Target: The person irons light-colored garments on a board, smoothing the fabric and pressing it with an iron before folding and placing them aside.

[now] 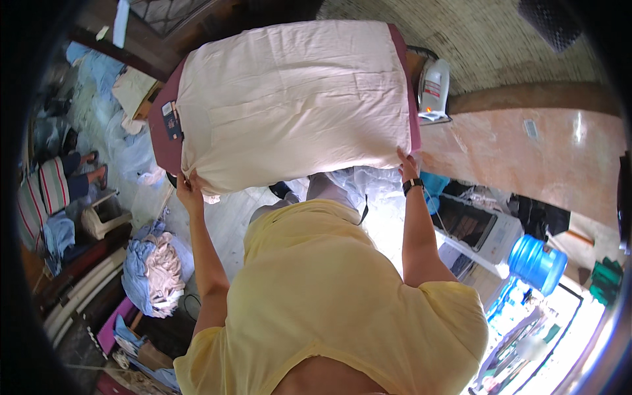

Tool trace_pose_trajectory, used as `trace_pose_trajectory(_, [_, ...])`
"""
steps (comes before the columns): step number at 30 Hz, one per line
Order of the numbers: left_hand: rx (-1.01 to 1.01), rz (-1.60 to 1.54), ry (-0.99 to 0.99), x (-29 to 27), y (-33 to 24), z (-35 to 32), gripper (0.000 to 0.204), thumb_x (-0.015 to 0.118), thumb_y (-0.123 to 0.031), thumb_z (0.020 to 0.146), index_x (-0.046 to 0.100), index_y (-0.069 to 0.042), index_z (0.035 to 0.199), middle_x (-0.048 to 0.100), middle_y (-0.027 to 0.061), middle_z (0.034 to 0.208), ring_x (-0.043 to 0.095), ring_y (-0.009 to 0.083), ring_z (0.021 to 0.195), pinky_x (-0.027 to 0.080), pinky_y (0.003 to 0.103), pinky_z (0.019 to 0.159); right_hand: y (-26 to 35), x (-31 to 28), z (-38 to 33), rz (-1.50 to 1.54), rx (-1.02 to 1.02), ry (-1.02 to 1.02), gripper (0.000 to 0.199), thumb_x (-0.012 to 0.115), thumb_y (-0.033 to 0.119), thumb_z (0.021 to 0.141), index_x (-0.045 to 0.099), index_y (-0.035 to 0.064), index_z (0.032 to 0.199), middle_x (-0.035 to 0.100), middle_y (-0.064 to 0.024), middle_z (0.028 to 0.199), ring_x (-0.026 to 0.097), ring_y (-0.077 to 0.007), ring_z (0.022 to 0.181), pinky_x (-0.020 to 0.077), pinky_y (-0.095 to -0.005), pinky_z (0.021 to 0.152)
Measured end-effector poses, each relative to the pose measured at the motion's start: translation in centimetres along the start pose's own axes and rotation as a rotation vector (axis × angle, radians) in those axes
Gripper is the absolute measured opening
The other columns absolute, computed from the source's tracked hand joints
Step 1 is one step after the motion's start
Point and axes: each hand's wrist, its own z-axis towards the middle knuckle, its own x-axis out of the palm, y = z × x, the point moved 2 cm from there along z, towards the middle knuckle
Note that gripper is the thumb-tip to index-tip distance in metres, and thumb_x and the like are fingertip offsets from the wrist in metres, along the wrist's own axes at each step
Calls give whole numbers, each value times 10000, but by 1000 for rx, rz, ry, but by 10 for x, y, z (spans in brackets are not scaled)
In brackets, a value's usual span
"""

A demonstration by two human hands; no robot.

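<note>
A wide cream cloth (296, 99) lies spread over a maroon-covered ironing board (168, 148), with light creases across it. At the cloth's near left corner, my left hand (189, 186) pinches the edge. My right hand (408, 168) grips the near right corner, its fingertips at the edge and a dark band on the wrist. The near edge of the cloth hangs slightly over the board between my hands. Past the right end of the board stands a white iron (434, 89) with a small orange light lit.
A small dark flat item (172, 121) lies on the board's left end. To the left are a bundle of fabric (155, 273), plastic bags and a seated person's legs (92, 176). On the right are a stone-topped ledge (520, 141), a white appliance (477, 227) and a blue water jug (538, 263).
</note>
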Motion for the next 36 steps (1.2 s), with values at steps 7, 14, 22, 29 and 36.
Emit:
trace_pose_trajectory(7, [71, 877, -334, 25, 1, 0, 382, 654, -374, 887, 550, -21, 989, 584, 126, 892, 553, 320, 814, 432, 449, 661, 4, -4, -20, -194, -315, -382, 372, 722, 392, 852, 626, 42, 769, 581, -10, 691, 478, -107, 638, 406, -289, 597])
trace_pose_trajectory(14, [607, 294, 239, 210, -147, 1, 328, 641, -142, 850, 570, -73, 1163, 547, 154, 1206, 476, 342, 1173, 342, 481, 990, 105, 32, -75, -655, -851, -558, 238, 658, 196, 839, 601, 119, 1058, 540, -153, 1098, 484, -393, 1046, 376, -514, 909])
trace_pose_trajectory(22, [844, 44, 879, 427, -239, -55, 453, 647, -17, 786, 528, -42, 1223, 507, 123, 1261, 465, 333, 1206, 393, 426, 1017, 147, 53, -22, -761, -964, -420, 215, 603, 143, 861, 624, 81, 1066, 551, -161, 1116, 516, -391, 1012, 433, -509, 864])
trace_pose_trajectory(29, [892, 144, 800, 458, -231, -65, 361, 628, -152, 842, 568, -105, 1195, 499, 86, 1274, 450, 310, 1174, 387, 461, 981, 202, 77, 13, -554, -1161, -53, 259, 588, 6, 780, 618, 51, 1033, 560, -106, 1091, 558, -331, 996, 487, -429, 831])
trace_pose_trajectory(36, [1069, 372, 677, 461, -243, -66, 274, 599, -240, 892, 595, -96, 1125, 518, 63, 1216, 481, 288, 1093, 415, 449, 878, 200, 60, 42, -690, -1362, 31, 264, 544, -7, 773, 597, 38, 1028, 541, -89, 1093, 582, -298, 979, 536, -382, 795])
